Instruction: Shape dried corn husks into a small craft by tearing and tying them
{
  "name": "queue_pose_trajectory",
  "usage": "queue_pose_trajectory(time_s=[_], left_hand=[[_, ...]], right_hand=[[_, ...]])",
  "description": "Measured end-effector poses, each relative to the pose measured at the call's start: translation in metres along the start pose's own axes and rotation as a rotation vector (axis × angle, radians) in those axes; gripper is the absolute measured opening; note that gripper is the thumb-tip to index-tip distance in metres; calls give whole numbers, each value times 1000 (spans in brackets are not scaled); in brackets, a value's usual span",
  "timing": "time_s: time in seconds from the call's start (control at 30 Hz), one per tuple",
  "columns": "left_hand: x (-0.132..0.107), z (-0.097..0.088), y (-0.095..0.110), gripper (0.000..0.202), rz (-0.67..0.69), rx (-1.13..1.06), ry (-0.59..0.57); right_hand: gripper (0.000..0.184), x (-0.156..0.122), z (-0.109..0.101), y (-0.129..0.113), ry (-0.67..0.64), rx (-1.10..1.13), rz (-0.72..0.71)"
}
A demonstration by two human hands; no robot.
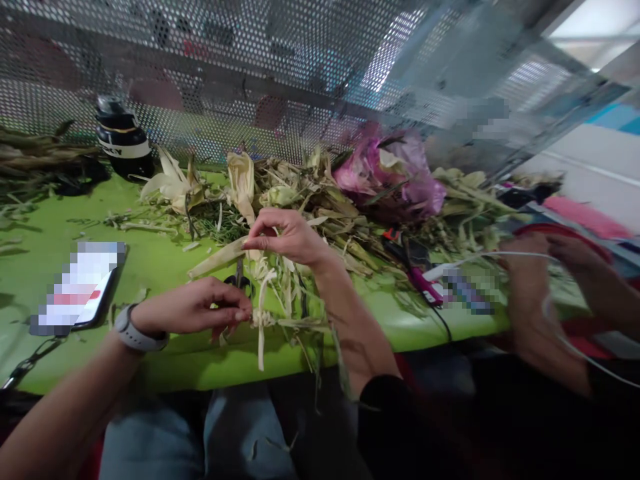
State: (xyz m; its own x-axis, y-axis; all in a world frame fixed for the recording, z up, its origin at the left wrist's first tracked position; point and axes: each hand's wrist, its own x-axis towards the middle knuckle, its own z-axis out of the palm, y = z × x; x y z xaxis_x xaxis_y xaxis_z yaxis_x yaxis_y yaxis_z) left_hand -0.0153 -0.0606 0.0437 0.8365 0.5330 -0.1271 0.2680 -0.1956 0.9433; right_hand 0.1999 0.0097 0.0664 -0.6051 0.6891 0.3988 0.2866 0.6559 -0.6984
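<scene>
My left fingers [231,293] pinch a knotted cream husk bundle [262,319], likely steadying it; beyond, my right fingers [261,244] pinch a flat beige husk [220,257].

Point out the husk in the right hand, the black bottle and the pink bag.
Husk [219,259]: head view, middle of strip.
Black bottle [125,149]: head view, pale label.
Pink bag [413,177]: head view, crumpled side.

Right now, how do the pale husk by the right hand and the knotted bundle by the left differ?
The husk is broad and fairly smooth; the knotted bundle is lumpy, with loose strands. The right hand pinches the husk's end; the left hand holds the knotted bundle. Both are pale.
</scene>
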Motion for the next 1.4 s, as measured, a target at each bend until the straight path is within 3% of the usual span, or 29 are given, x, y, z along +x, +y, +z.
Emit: queue_pose_trajectory(time_s=[0.1,0.23,0.3,0.43,0.57,0.7,0.77,0.83,0.9,0.97,1.03,1.17,1.4], left_hand=[[-2,-4,0,27,62,-133,267],[1,-21,-14,19,164,-87,850],[2,-33,-23,14,108,28,1056],[1,-46,-38,11,-34,290,1291],[-1,-48,-42,15,-62,415,1345],[-1,-50,-43,12,-48,299,1315],[0,-50,-43,9,-23,203,1259],[2,-49,-43,9,5,144,1204],[5,-45,-41,10,28,113,1157],[8,-40,-39,12,57,73,1129],[12,-36,-38,12,84,17,1110],[17,-33,-37,11,112,-91,1073],[19,-37,-48,11,101,9,1133]], right_hand=[[43,11,18,32,-41,88,181],[47,16,29,60,-264,142,306],[48,14,24,67,-320,141,321],[49,6,-3,73,-256,150,330],[41,1,-14,66,-425,202,310],[38,3,5,53,-683,219,294],[40,5,19,49,-738,138,305],[42,6,31,45,-613,-3,305],[46,8,42,41,-365,-97,308],[49,9,53,37,-132,-69,324],[53,10,64,34,0,95,349],[55,12,81,34,32,590,405],[43,10,86,30,81,793,468]])
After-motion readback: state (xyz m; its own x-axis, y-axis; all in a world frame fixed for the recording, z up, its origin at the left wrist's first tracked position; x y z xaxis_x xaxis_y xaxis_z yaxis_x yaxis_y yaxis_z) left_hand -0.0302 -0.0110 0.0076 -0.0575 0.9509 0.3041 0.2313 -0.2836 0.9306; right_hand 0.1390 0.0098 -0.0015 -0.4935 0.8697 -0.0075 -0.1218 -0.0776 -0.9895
